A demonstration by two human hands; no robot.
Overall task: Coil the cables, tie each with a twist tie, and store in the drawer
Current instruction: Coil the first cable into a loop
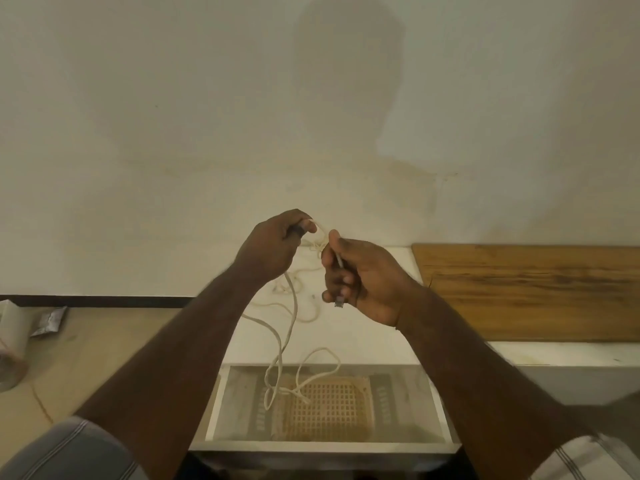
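Both hands were raised above the open drawer (325,407). The left grip (277,247) and right grip (356,282) each pinched the white cable (289,327), whose loops hung into the drawer.

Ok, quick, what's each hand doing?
Left hand: pinching the white cable.
Right hand: gripping the same cable's plug end.

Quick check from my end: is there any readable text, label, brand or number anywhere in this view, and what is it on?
No readable text in this view.
Silver packet on the left counter: any print is too blurred to read.
Pale roll at the left edge: no legible marking.
White cable and its plug in the right hand: no visible lettering.
Open drawer and its grid mat: pattern only, no words.
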